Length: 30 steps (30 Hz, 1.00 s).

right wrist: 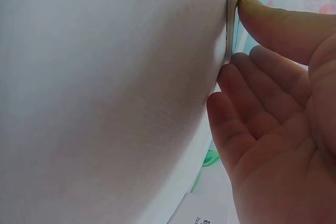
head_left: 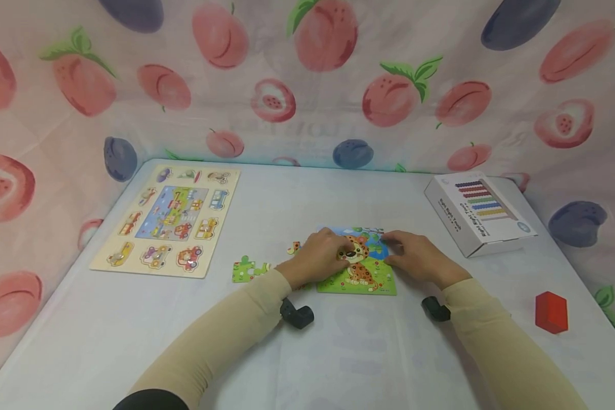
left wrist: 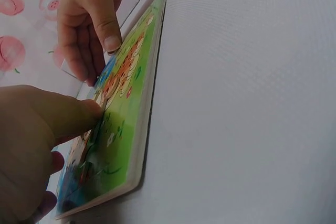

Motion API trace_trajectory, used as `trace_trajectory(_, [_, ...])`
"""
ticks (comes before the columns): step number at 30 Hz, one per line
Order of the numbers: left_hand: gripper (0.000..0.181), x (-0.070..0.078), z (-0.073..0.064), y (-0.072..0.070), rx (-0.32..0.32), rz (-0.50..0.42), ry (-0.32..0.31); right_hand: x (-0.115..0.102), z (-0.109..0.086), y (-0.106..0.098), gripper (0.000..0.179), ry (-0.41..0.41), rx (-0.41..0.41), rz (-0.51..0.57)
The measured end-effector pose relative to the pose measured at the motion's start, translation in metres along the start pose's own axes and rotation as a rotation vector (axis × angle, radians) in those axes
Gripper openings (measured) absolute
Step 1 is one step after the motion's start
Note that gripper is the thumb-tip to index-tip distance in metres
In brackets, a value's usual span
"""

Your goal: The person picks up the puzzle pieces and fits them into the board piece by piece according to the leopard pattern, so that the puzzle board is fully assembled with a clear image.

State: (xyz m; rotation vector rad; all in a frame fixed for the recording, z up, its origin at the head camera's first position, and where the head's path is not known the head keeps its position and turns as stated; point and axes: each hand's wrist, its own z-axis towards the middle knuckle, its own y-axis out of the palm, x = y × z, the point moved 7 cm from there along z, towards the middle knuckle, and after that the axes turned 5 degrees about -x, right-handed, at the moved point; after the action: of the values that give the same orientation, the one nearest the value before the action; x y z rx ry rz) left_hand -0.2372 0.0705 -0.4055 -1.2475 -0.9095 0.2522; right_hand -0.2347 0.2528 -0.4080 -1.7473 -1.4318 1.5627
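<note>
A leopard jigsaw puzzle (head_left: 359, 279) lies on the table in the head view, in a thin board with a green lower part and a blue upper right. Over its left half bends my left hand (head_left: 315, 256). In the left wrist view its thumb (left wrist: 86, 111) presses on the picture beside a dark seam, with other fingers bent; whether they pinch a piece I cannot tell. My right hand (head_left: 415, 256) is at the board's right edge, fingers loosely bent. Its thumb tip (right wrist: 247, 3) touches the upper face, and the fingertips reach the edge in the right wrist view.
Loose green puzzle pieces (head_left: 243, 270) lie left of the board, partly behind the left arm. A wooden vehicle puzzle (head_left: 215, 225) lies at the far left. A white box (head_left: 474, 222) stands at the back right, with a red block (head_left: 550, 312) nearer the front.
</note>
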Motion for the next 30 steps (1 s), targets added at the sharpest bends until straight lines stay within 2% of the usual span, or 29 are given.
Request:
trace_trajectory(9, [0.026, 0.000, 0.000, -0.002, -0.012, 0.006, -0.014, 0.001, 0.001, 0.000, 0.054, 0.001, -0.001, 0.000])
trace_trajectory(19, [0.027, -0.001, 0.001, -0.001, -0.057, -0.027, -0.027, 0.001, 0.001, 0.001, 0.055, 0.015, -0.001, 0.005])
trace_trajectory(24, [0.031, -0.002, 0.002, -0.006, -0.066, -0.053, -0.014, 0.000, 0.000, 0.001, 0.055, 0.022, -0.002, 0.011])
trace_trajectory(30, [0.036, -0.012, -0.005, -0.018, -0.072, -0.049, -0.056, 0.000, 0.001, 0.002, 0.056, 0.036, -0.008, 0.014])
